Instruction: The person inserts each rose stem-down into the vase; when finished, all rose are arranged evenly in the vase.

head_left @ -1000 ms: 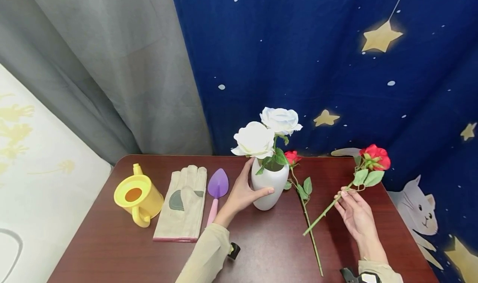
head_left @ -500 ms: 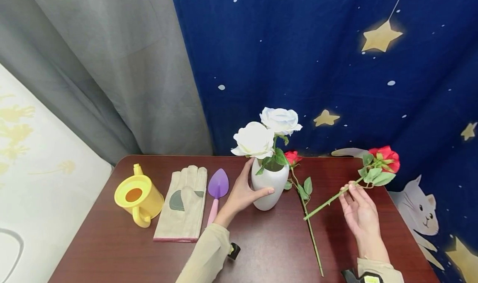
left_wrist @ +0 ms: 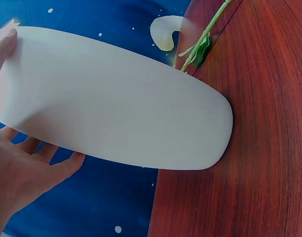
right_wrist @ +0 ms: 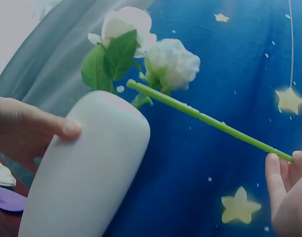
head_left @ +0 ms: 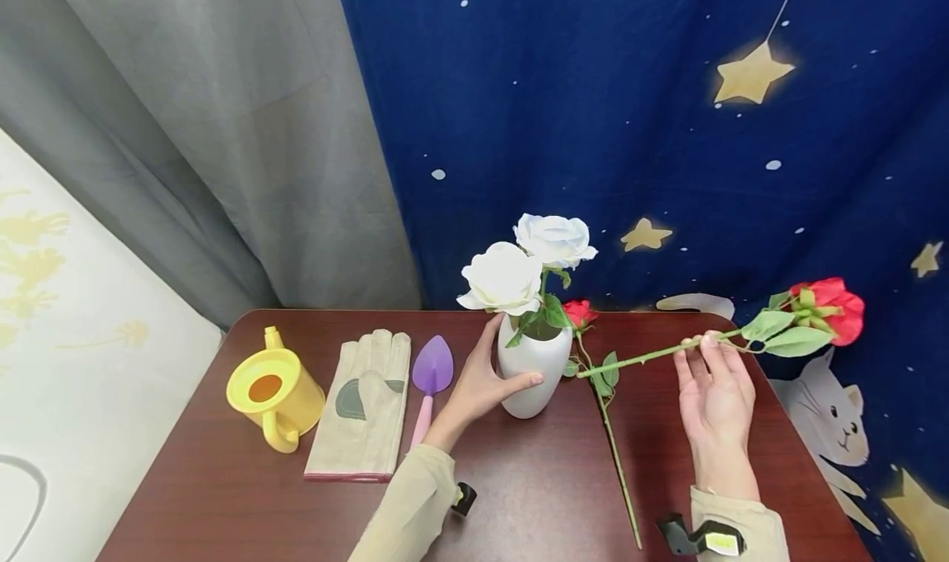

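A white vase (head_left: 539, 377) stands on the table with two white roses (head_left: 504, 278) in it. My left hand (head_left: 482, 381) grips the vase from its left side, thumb across the front; the left wrist view shows fingers around the vase (left_wrist: 121, 103). Between thumb and fingers my right hand (head_left: 717, 389) pinches the stem of a red rose (head_left: 834, 311). Its bloom points right, and the bare stem end (right_wrist: 133, 84) reaches left, close to the vase. Behind and right of the vase lies a second red rose (head_left: 619, 471), partly hidden by the vase.
On the left of the table (head_left: 222, 512) stand a yellow watering can (head_left: 296, 393) and a pair of beige gardening gloves (head_left: 363, 422). A purple trowel (head_left: 433, 368) lies between gloves and left hand. Curtains (head_left: 593, 133) hang behind the table's back edge.
My right hand has turned the red rose from a steep slant to nearly level. Its bloom has swung right and its stem end has risen toward the vase. My left hand stays put.
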`<act>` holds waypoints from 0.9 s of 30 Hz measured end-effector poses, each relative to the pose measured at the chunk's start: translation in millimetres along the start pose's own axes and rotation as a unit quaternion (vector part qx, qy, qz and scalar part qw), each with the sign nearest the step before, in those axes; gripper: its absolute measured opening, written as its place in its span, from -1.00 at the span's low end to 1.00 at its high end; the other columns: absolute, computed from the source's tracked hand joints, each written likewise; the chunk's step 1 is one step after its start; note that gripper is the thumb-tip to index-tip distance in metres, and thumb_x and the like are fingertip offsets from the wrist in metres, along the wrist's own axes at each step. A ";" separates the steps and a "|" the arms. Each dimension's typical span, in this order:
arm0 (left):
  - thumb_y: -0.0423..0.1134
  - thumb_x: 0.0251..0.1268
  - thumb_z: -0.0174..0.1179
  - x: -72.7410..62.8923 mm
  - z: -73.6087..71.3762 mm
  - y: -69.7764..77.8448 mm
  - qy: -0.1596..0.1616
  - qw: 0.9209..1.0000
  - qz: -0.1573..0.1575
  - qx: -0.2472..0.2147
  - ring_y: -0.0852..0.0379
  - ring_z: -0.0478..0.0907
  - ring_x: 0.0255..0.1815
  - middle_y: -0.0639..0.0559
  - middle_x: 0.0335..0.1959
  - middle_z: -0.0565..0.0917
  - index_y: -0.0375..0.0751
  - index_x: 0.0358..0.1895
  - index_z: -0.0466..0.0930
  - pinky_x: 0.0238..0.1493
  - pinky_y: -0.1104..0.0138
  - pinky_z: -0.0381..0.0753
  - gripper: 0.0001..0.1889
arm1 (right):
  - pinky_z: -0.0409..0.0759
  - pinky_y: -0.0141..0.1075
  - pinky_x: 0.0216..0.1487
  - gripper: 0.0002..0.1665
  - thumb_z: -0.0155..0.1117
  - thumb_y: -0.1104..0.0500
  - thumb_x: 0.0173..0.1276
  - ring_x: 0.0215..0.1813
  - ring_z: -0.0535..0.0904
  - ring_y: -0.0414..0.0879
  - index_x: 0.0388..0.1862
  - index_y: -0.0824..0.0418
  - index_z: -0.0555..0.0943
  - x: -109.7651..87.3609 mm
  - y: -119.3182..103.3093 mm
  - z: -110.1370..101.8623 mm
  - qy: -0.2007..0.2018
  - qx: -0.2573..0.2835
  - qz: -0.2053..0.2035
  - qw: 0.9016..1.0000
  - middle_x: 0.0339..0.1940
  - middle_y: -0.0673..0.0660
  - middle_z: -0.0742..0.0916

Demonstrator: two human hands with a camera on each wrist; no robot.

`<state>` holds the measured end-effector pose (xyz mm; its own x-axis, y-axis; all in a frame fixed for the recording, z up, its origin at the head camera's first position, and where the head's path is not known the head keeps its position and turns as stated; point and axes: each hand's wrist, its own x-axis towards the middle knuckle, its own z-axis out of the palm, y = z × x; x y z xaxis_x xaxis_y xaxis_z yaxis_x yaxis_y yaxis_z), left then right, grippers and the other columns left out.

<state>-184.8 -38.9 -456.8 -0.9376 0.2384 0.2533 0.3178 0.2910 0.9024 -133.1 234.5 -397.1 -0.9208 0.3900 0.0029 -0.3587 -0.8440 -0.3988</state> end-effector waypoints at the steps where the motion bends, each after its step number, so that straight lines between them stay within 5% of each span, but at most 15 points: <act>1: 0.07 -0.18 0.47 0.3 0.4 -0.1 -0.001 1.000 0.000 -0.001 0.18 0.20 0.31 0.17 0.33 0.27 0.19 0.43 0.01 0.23 0.03 0.21 0.04 | 0.58 -0.26 -0.28 -0.88 0.03 0.49 0.33 -0.34 0.57 0.03 -0.34 0.41 0.53 -0.2 2.0 4.0 0.006 -0.004 -0.013 1.000 -0.43 0.26 0.61; 6: 0.04 -0.16 0.47 1.3 2.0 -0.4 -0.003 1.000 0.003 -0.007 0.19 0.21 0.30 0.18 0.32 0.28 0.20 0.42 0.01 0.22 0.05 0.24 0.03 | 0.58 -0.26 -0.34 -0.94 0.09 0.51 0.29 -0.37 0.57 0.03 -0.33 0.43 0.51 0.8 11.3 19.6 0.018 -0.003 -0.057 0.998 -0.45 0.26 0.60; 27: 0.06 -0.16 0.47 0.2 0.2 -0.4 -0.001 1.000 0.001 -0.001 0.17 0.21 0.31 0.17 0.33 0.27 0.19 0.42 0.02 0.22 0.02 0.23 0.03 | 0.62 -0.26 -0.44 -0.85 0.19 0.55 0.18 -0.43 0.57 -0.02 -0.25 0.47 0.52 11.1 38.9 59.1 -0.039 -0.081 -0.169 0.982 -0.45 0.23 0.60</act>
<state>-185.1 -38.8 -457.2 -0.9364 0.2417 0.2543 0.3194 0.2880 0.9028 -166.4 184.3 -358.3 -0.7653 0.6020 0.2281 -0.6217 -0.5993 -0.5043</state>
